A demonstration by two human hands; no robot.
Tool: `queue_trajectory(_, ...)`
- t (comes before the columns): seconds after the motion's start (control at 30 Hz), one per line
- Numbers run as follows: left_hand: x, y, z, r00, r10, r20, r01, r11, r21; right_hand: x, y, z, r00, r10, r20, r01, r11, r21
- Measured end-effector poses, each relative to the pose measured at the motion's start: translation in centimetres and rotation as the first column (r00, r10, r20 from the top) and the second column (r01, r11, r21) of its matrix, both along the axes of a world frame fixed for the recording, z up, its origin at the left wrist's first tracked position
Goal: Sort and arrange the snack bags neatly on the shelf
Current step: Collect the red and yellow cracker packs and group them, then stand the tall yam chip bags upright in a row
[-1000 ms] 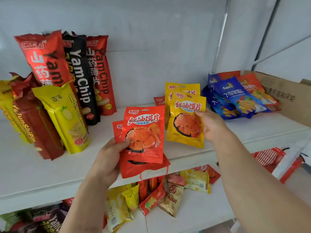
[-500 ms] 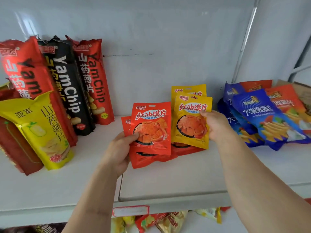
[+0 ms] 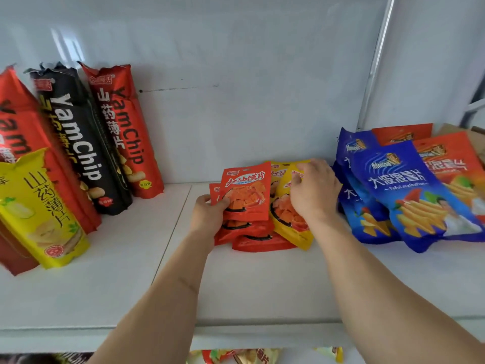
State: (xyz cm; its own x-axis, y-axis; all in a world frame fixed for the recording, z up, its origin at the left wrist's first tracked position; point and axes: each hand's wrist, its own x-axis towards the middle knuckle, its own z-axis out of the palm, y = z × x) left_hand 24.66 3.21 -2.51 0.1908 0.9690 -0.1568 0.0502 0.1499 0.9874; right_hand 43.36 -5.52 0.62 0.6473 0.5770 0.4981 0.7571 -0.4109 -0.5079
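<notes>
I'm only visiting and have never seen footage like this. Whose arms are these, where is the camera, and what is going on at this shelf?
No machine here: a person wears a camera on the head, looking down at their own arms. The left hand grips a small red snack bag; the right hand rests on the yellow snack bags beside it. On the white shelf, tall YamChip bags lean at the left, and blue crisp bags lie heaped at the right.

Looked like a shop: white display shelf (image 3: 262,285) stocked with packaged snack bags, YamChip bags (image 3: 78,143) at 9 o'clock, blue crisp bags (image 3: 399,185) at 3 o'clock.
</notes>
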Motion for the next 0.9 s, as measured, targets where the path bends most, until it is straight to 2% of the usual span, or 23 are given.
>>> queue_trajectory(0.07,1.1,0.0,0.3,1.0,0.004,-0.015,-0.004,1.0,0.014,-0.8,0.0,-0.3,0.996,0.049,0.072,-0.048,0.999,-0.012)
queue_trajectory(0.17,2.1,0.1,0.9,0.996,0.003,-0.091,0.001,0.999,0.044,-1.8,-0.3,-0.5,0.985,0.154,0.074,-0.152,0.988,-0.036)
queue_trajectory(0.3,1.4,0.2,1.3,0.964,0.057,-0.261,-0.012,0.985,0.173,-3.0,-0.9,-1.1,0.951,0.253,0.179,-0.243,0.967,-0.078)
queue_trajectory(0.37,0.2,-0.4,1.4,0.919,0.115,-0.376,-0.013,0.965,0.263,-3.8,-1.2,-1.5,0.93,0.293,0.223,-0.279,0.956,-0.091)
queue_trajectory(0.47,-2.2,-1.8,1.2,0.764,0.23,-0.603,0.08,0.893,0.442,-5.6,-1.0,-2.0,0.888,0.349,0.3,-0.338,0.937,-0.092)
queue_trajectory(0.57,-5.4,-3.2,0.4,0.512,0.401,-0.76,0.266,0.767,0.584,-7.8,-0.3,-2.5,0.856,0.391,0.337,-0.381,0.919,-0.098)
queue_trajectory(0.63,-7.6,-3.8,-0.1,0.422,0.483,-0.767,0.35,0.694,0.629,-9.6,0.1,-2.9,0.842,0.423,0.335,-0.41,0.905,-0.112)
queue_trajectory(0.73,-10.8,-4.2,-0.2,0.369,0.521,-0.77,0.386,0.668,0.636,-12.4,0.6,-3.3,0.815,0.472,0.337,-0.456,0.881,-0.129)
queue_trajectory(0.9,-16.3,-4.3,-0.1,0.398,0.587,-0.705,0.385,0.59,0.709,-17.7,1.5,-3.0,0.772,0.554,0.311,-0.533,0.831,-0.157)
